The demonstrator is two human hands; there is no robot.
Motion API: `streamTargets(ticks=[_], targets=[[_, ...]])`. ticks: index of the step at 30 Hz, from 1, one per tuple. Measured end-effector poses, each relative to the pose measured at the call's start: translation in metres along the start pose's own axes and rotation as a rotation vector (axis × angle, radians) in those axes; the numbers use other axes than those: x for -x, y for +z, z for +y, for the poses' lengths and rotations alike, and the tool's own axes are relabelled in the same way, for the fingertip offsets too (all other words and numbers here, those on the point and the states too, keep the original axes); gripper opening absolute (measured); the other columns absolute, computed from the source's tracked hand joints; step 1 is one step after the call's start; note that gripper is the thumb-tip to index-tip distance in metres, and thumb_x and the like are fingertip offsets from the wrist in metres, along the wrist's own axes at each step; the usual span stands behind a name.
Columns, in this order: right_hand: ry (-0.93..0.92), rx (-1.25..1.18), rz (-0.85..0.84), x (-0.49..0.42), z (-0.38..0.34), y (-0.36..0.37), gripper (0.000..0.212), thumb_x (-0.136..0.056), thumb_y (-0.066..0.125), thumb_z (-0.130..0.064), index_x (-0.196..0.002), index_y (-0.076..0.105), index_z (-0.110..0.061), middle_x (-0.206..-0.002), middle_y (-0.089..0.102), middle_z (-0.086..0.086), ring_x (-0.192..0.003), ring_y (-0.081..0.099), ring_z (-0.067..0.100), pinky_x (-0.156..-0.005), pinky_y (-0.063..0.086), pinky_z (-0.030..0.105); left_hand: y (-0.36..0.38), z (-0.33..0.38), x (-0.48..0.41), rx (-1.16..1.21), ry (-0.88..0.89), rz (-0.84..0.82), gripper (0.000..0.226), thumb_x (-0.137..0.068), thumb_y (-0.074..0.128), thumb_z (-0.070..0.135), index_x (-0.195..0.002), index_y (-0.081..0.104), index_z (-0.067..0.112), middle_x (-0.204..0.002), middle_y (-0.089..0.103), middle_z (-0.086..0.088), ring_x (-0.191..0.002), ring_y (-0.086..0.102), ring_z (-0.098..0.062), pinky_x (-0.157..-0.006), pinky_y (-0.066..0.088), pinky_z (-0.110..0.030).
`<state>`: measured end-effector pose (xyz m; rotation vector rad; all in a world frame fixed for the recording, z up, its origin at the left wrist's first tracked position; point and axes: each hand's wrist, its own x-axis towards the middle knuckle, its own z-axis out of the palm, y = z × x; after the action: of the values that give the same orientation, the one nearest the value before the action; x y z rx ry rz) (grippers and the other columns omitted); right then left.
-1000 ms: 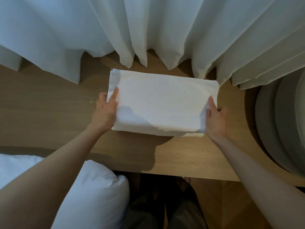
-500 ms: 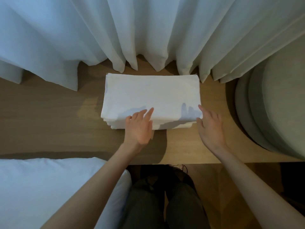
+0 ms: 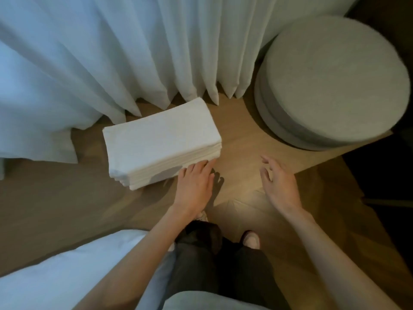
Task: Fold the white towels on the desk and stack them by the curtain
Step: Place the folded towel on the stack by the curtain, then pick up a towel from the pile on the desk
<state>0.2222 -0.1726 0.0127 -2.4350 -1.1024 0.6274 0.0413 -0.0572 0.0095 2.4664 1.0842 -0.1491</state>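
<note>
Left hand (image 3: 194,186): flat, fingers straight and close together, tips touching the near right corner of the towel stack (image 3: 161,139), holding nothing. Right hand (image 3: 279,184): at three o'clock of the left, over the desk (image 3: 241,135), fingers loosely spread, empty, well apart from the stack.

Towel stack: at eleven o'clock of the left hand, lying on the desk, far end just beside the curtain (image 3: 111,52) hem. Several folded layers of soft white cloth, faintly nubbed on top, forming a neat rectangular block. Layer edges visible as thin lines along the near side, lower ones stepping out slightly at the near left corner.

Risks, as a judgement: likely to shear sideways if pushed at one corner only, soft layers sliding over each other instead of moving as one. Little grip for the bottom layer on the smooth wood-grain desk. Could also skew toward twelve o'clock and ruck against the curtain, or lose a fold if fingertips catch an edge on withdrawal. Safer squared from both ends than nudged from one.

Curtain: at twelve o'clock, thin pale fabric in deep vertical pleats, hem points on or just above the desk, cannot tell which. Round cushion (image 3: 335,81): at two o'clock, grey, matte, thick-sided, well apart from the stack.
</note>
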Motion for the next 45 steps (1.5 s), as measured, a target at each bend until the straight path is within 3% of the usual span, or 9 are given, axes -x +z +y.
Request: streamTargets(ticks=[5, 14, 25, 35, 45], targets=[[0.104, -0.008, 0.095, 0.041, 0.057, -0.031, 0.036, -0.098, 0.048, -0.03, -0.134, 0.049, -0.029, -0.124, 0.059, -0.01, -0.117, 0.05, 0.009, -0.1, 0.042, 0.033, 0.0, 0.055, 0.01, -0.014, 0.12, -0.024, 0.045, -0.103, 0.032, 0.027, -0.147, 0.031, 0.023, -0.147, 0.04, 0.003, -0.132, 0.037, -0.016, -0.107, 0.026, -0.035], [0.241, -0.067, 0.306, 0.161, 0.158, -0.107, 0.037, -0.098, 0.047, -0.025, -0.135, 0.048, -0.026, -0.129, 0.058, -0.004, -0.123, 0.05, 0.014, -0.103, 0.044, 0.042, 0.029, 0.211, 0.057, -0.015, 0.409, -0.057, 0.045, -0.102, 0.032, 0.029, -0.147, 0.032, 0.023, -0.143, 0.045, 0.001, -0.13, 0.039, -0.014, -0.106, 0.027, -0.033], [0.362, -0.122, 0.51, 0.277, 0.248, -0.239, 0.037, -0.099, 0.047, -0.026, -0.136, 0.048, -0.026, -0.125, 0.059, -0.004, -0.12, 0.05, 0.013, -0.102, 0.045, 0.043, 0.03, 0.412, 0.109, -0.03, 0.644, 0.066, 0.046, -0.102, 0.035, 0.03, -0.148, 0.032, 0.023, -0.145, 0.043, 0.003, -0.132, 0.038, -0.014, -0.107, 0.029, -0.035], [0.276, -0.072, 0.611, 0.262, 0.275, -0.361, 0.038, -0.1, 0.046, -0.024, -0.137, 0.048, -0.023, -0.124, 0.06, -0.005, -0.115, 0.053, 0.016, -0.104, 0.04, 0.041, -0.021, 0.524, 0.062, 0.012, 0.806, 0.182, 0.044, -0.102, 0.036, 0.029, -0.146, 0.035, 0.022, -0.139, 0.049, 0.001, -0.128, 0.042, -0.016, -0.105, 0.031, -0.034], [0.227, -0.085, 0.614, 0.15, 0.327, -0.445, 0.036, -0.099, 0.046, -0.025, -0.135, 0.049, -0.024, -0.121, 0.062, -0.005, -0.113, 0.052, 0.018, -0.095, 0.045, 0.047, -0.036, 0.601, -0.061, 0.034, 0.79, 0.212, 0.044, -0.102, 0.036, 0.029, -0.145, 0.036, 0.021, -0.14, 0.048, 0.0, -0.128, 0.043, -0.018, -0.103, 0.032, -0.035]])
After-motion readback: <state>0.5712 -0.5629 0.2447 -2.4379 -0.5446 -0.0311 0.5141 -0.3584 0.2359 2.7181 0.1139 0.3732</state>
